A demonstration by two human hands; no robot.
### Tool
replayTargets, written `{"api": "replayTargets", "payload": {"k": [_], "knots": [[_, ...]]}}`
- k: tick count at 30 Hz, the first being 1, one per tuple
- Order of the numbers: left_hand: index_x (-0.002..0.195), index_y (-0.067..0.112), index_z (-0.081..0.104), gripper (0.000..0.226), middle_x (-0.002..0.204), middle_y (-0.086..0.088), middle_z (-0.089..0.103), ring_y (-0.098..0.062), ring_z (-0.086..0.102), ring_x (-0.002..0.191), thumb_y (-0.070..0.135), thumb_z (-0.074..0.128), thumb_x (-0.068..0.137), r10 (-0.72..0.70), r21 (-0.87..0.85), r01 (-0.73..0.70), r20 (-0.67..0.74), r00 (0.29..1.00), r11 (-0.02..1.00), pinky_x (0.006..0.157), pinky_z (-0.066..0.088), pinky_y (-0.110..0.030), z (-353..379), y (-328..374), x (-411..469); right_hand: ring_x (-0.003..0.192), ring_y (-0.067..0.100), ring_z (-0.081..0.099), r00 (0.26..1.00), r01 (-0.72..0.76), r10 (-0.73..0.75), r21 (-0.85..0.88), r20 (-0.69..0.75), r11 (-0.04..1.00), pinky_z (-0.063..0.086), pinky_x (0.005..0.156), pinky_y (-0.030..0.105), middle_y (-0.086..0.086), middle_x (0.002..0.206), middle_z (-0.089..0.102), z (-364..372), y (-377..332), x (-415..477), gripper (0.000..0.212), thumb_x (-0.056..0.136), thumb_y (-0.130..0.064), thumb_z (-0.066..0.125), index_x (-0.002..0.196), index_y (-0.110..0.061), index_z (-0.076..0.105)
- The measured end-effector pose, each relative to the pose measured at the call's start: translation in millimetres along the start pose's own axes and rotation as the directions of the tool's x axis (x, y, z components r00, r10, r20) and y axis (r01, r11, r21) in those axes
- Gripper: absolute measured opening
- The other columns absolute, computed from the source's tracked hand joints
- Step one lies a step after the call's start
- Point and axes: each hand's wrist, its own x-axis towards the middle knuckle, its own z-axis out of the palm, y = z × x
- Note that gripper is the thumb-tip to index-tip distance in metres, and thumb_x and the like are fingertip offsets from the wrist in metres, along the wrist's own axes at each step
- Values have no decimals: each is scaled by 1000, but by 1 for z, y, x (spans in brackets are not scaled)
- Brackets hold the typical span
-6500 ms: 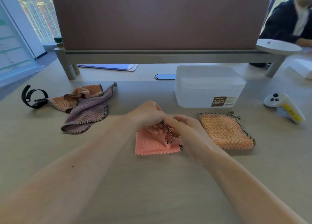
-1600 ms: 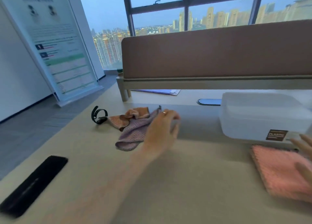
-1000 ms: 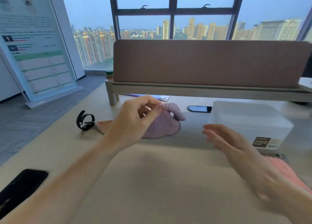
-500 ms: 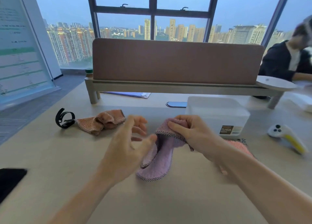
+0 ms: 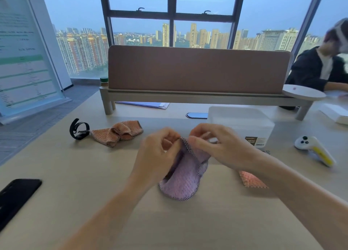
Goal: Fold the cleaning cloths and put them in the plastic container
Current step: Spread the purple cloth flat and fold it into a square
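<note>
Two bare hands above the desk (image 5: 79,174), left hand (image 5: 158,155) and right hand (image 5: 222,148) each pinching the trimmed top edge of a purple cloth (image 5: 182,182), its lower end resting on the desk, crumpled orange cloth (image 5: 118,133) lying well to the left, folded pink cloth (image 5: 250,180) beside the right forearm, lidded plastic container (image 5: 243,123) just behind the right hand

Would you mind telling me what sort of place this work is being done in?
Most likely a high-rise office: a shared desk with a fabric divider screen, large windows over city towers, another person seated beyond, and a standing information banner.
</note>
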Motion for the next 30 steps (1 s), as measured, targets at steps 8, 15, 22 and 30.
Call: {"api": "replayTargets", "payload": {"k": [8, 15, 22, 30], "knots": [[86, 20, 66, 9, 66, 2, 63, -13, 56, 67, 17, 74, 87, 338, 327, -354, 106, 935, 876, 63, 45, -24, -20, 34, 26, 80, 22, 66, 920, 196, -340, -520, -196, 831, 53, 71, 38, -8, 88, 71, -5, -17, 0, 7, 89, -26, 59, 94, -24, 64], [80, 16, 59, 20, 57, -1, 55, -12, 46, 54, 9, 78, 78, 302, 260, -313, 82, 950, 914, 52, 36, -14, -14, 53, 34, 78, 15, 68, 986, 108, -131, -197, -107, 974, 57, 70, 37, -4, 86, 75, -4, -43, -4, 41, 62, -33, 65, 103, -29, 65], [87, 25, 63, 21, 65, 10, 58, -4, 53, 58, 34, 81, 82, 267, 320, -335, 236, 934, 886, 57, 42, -14, -22, 45, 33, 84, 21, 67, 972, 103, -169, -357, -160, 929, 53, 78, 38, -1, 88, 76, -15, -26, -2, 37, 77, 0, 54, 96, -22, 76], [85, 20, 78, 7, 79, 7, 78, -3, 71, 70, 13, 79, 86, -41, 152, 17, 150, 988, 988, 68, 54, -16, -91, 2, 21, 78, 13, 65, 969, 55, -162, -474, -188, 879, 53, 77, 39, -10, 79, 73, -67, -9, -15, 18, 92, -11, 65, 89, -25, 75]]}}
